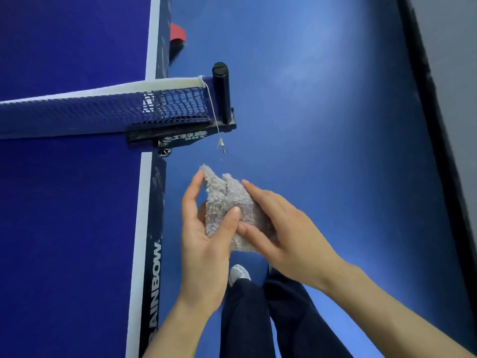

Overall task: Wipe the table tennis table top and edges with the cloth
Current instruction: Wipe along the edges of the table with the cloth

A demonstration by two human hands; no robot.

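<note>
Obscured: the lower part of the cloth sits behind both palms, so its full extent is not readable. A red object beyond the net post is half cut off by the table's side edge. The start of the edge lettering is covered by the left forearm at the bottom of the frame.

Grip: left hand curled round the grey fluffy cloth — thumb pressed on its front face, index fingertip at its upper corner. Right hand pinches the cloth's right side, fingers laid nearly straight along it and thumb against its lower part. 2 hands, 1 cloth, the thumbs close together.

Position: the cloth is off the table top, just beside the side edge, on the near side of the net, over the blue floor.

Pose: both forearms rise from the bottom of the frame and converge — palms turned toward each other. Below them are 1 shoe and dark trousers.
</note>
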